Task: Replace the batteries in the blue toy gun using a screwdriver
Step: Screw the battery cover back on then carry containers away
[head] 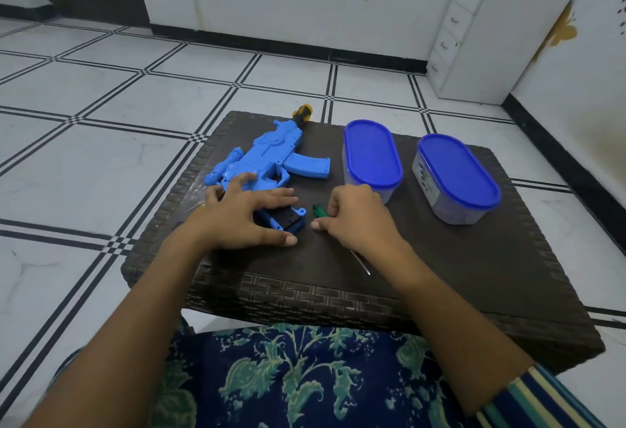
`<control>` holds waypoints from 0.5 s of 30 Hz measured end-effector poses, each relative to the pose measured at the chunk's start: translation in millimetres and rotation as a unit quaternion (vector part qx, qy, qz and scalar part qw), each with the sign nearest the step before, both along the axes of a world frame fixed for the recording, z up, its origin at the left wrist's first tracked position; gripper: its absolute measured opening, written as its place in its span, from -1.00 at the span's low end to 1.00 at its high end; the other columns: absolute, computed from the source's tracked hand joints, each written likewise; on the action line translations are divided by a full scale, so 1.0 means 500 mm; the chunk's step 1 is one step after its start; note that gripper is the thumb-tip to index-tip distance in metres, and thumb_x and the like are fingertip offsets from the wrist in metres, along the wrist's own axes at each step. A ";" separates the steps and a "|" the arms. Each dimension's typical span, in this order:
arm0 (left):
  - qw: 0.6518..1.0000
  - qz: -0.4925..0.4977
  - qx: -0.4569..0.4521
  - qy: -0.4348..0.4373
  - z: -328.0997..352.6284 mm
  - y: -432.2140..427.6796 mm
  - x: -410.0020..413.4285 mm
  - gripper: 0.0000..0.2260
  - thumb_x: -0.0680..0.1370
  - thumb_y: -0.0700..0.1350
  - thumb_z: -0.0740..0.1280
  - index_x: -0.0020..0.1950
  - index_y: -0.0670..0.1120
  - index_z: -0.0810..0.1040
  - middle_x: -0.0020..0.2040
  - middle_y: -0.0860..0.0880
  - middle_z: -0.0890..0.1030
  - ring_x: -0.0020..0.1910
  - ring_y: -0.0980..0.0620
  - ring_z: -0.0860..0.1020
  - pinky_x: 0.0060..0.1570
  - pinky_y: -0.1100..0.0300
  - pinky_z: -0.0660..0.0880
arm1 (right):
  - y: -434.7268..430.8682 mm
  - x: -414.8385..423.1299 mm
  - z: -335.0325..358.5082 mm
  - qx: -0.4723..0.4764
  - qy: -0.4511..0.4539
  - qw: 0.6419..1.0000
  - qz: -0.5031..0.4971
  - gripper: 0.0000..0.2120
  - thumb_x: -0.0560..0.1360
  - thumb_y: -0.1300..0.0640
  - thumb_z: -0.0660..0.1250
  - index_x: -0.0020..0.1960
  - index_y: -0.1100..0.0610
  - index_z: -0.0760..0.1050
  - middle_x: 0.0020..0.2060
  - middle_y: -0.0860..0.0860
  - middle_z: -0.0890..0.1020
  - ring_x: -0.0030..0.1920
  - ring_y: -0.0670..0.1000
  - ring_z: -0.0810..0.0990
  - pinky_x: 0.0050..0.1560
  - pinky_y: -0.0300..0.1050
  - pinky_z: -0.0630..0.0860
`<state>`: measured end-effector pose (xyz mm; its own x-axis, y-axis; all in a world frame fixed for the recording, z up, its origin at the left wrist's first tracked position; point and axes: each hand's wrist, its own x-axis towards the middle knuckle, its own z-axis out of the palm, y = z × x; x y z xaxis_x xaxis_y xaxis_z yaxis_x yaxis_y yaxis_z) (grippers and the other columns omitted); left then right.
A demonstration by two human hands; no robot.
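White floor tiles with thin black lines all round, and you've got a low dark table with a woven wicker-look top. Your blue toy gun lies flat by the left edge. It's smooth moulded plastic, set diagonally with the yellow-and-black muzzle at the far edge. Your left hand rests spread on its rear, fingers straight. Your right hand curls around the green-handled screwdriver, thin shaft toward the near edge. One oval blue-lidded tub and a second tub sit right.

toy gun rear: under left hand | screwdriver middle: under right hand | container label: too small to read
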<state>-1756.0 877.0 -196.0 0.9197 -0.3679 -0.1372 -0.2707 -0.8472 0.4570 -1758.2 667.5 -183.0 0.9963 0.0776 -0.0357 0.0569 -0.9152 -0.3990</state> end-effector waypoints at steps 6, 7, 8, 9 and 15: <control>0.999 0.017 -0.032 -0.037 0.006 -0.016 -0.009 -0.37 0.21 0.47 0.28 0.27 0.43 0.37 0.17 0.61 0.17 0.47 0.19 -0.01 0.38 -0.15 -0.12 | -0.007 0.007 -0.013 0.036 0.016 0.999 -0.003 -0.68 0.42 -0.09 0.48 -0.12 0.15 0.53 -0.21 0.06 0.62 -0.16 0.05 0.60 -0.06 0.10 0.61; 0.997 0.018 -0.059 -0.049 0.012 -0.024 -0.012 -0.40 0.25 0.42 0.30 0.29 0.39 0.37 0.16 0.60 0.16 0.46 0.23 0.04 0.41 -0.19 -0.15 | -0.010 0.008 -0.013 0.038 0.017 0.999 0.006 -0.70 0.43 -0.07 0.48 -0.13 0.16 0.54 -0.22 0.07 0.62 -0.17 0.05 0.60 -0.06 0.11 0.61; 0.993 0.006 -0.093 -0.072 0.014 -0.034 -0.013 -0.39 0.28 0.37 0.29 0.32 0.35 0.37 0.22 0.57 0.18 0.45 0.26 0.09 0.41 -0.23 -0.21 | -0.013 0.008 -0.012 0.038 0.019 0.999 0.017 -0.73 0.44 -0.04 0.47 -0.13 0.17 0.54 -0.23 0.07 0.62 -0.18 0.05 0.60 -0.07 0.12 0.61; 0.987 -0.020 -0.124 -0.099 0.016 -0.048 -0.015 -0.38 0.30 0.32 0.27 0.36 0.30 0.36 0.31 0.48 0.24 0.45 0.28 0.12 0.42 -0.24 -0.25 | -0.016 0.006 -0.008 0.043 0.022 0.998 0.031 -0.75 0.43 -0.01 0.47 -0.14 0.17 0.55 -0.24 0.07 0.62 -0.19 0.05 0.60 -0.09 0.11 0.61; 0.971 -0.134 -0.119 -0.158 -0.010 -0.133 -0.005 -0.44 0.43 -0.06 0.45 0.42 -0.01 0.40 0.16 -0.02 0.63 0.02 0.08 0.59 0.01 0.26 0.43 | -0.071 -0.008 0.024 0.170 0.086 0.980 0.058 -0.86 0.32 0.27 0.49 -0.13 0.26 0.63 -0.27 0.17 0.68 -0.26 0.09 0.65 -0.17 0.04 0.60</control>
